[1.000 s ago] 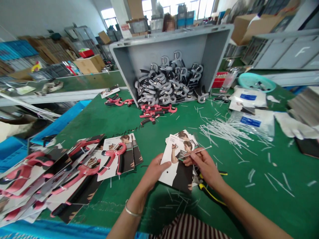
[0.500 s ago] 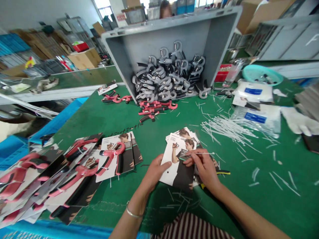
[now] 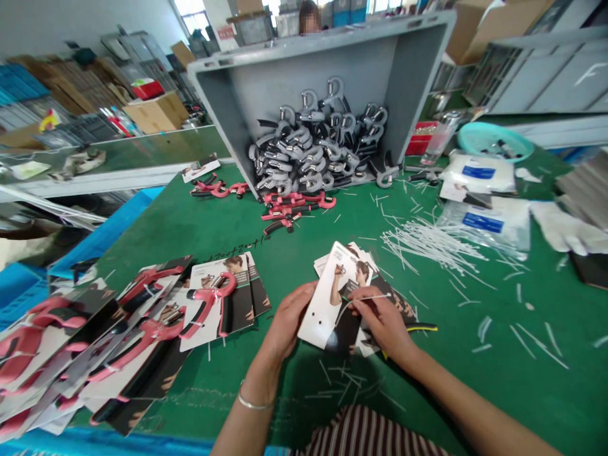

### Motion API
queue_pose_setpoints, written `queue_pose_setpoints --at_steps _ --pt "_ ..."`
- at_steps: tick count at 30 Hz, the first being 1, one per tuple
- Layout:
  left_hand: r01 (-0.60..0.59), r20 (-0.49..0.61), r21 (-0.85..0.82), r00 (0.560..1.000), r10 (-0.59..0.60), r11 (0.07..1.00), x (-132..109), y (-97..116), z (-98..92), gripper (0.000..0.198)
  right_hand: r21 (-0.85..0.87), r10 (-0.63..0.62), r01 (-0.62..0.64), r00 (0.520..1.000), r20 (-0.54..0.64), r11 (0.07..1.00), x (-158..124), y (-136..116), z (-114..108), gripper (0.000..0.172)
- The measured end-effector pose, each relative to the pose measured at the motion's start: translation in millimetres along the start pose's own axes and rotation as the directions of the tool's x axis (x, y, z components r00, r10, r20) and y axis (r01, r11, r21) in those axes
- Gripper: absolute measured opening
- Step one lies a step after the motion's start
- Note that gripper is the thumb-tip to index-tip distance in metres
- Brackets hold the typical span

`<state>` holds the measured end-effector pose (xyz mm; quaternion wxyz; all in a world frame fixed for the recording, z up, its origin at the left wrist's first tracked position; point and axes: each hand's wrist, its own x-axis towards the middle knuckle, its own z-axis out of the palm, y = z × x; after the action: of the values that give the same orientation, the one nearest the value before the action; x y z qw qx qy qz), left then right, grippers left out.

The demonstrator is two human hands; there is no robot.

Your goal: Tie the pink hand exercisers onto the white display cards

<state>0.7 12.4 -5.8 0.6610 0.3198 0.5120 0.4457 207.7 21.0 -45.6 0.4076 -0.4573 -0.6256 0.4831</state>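
My left hand [image 3: 287, 320] is closed on the left edge of a printed backing card [image 3: 317, 311], holding it tilted above other cards. Two small holes show in the card's white part. My right hand [image 3: 387, 326] pinches a thin white cable tie [image 3: 377, 297], whose curved end lies against the card's face. Beneath lie more cards [image 3: 401, 297], partly covered. A tool with a yellow-edged black handle [image 3: 422, 327] sticks out from under my right hand; its other end is hidden. Left of my hands, a red and black hand grip [image 3: 205, 310] lies fastened on a card.
A grey crate [image 3: 204, 95] on its side holds many grey hand grips [image 3: 308, 152]. Red hand grips [image 3: 294, 206] lie before it. Loose cable ties [image 3: 427, 244] are heaped at right, near plastic bags [image 3: 489, 221] and a white glove [image 3: 565, 228]. Carded grips [image 3: 142, 329] pile up at left.
The held card has tilted and its top has risen off the cards below. My right hand has shifted slightly, and the cable tie's end now bends against the card.
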Motion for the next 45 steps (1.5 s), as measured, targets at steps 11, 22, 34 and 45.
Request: queue_pose_setpoints --at_steps 11,22,34,45 --pt "-0.03 -0.12 -0.096 0.993 0.018 0.995 9.7 -45.8 9.8 0.036 0.167 0.021 0.005 0.988 -0.154 0.986 -9.1 -9.4 -2.3 0.015" --pt "-0.001 -0.125 -0.182 0.992 -0.022 0.983 20.1 -43.6 14.0 0.036 -0.146 -0.131 0.094 0.953 -0.275 0.985 -9.7 1.3 -10.5 0.015" --pt "-0.006 -0.147 -0.118 0.989 -0.012 0.993 18.2 -42.4 13.6 0.039 -0.195 -0.254 0.205 0.928 -0.273 0.959 -12.5 3.0 -10.7 0.014" --pt "-0.097 -0.103 0.179 0.988 0.116 0.979 18.6 -46.2 6.6 0.031 -0.239 -0.227 0.212 0.973 -0.037 0.948 -4.1 4.8 0.2 0.012"
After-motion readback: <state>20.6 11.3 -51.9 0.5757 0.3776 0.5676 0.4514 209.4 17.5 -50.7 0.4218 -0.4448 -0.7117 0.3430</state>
